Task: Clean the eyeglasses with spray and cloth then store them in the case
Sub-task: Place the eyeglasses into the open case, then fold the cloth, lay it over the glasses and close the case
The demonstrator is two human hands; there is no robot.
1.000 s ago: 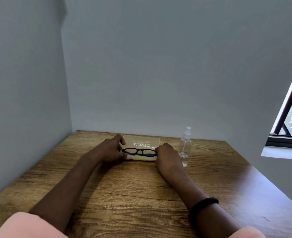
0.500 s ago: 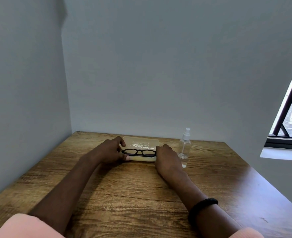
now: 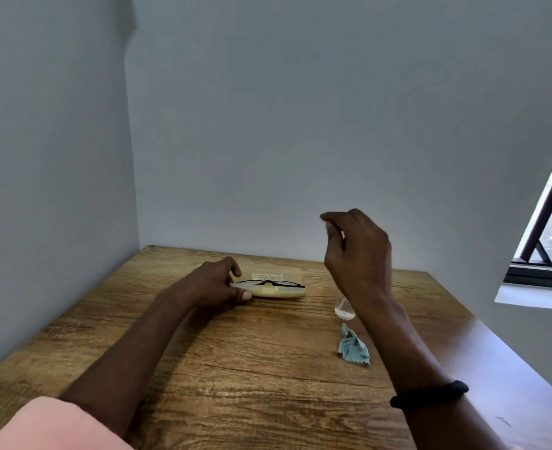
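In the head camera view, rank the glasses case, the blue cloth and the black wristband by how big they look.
1. Glasses case, the widest of the three.
2 and 3. Blue cloth and black wristband look about alike. The wristband sits nearer the camera and the cloth is crumpled, so I won't rank them.

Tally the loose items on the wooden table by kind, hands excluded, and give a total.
Eyeglasses: 1
Glasses case, open: 1
Spray bottle, mostly hidden behind the right hand: 1
Blue cloth: 1
Total: 4
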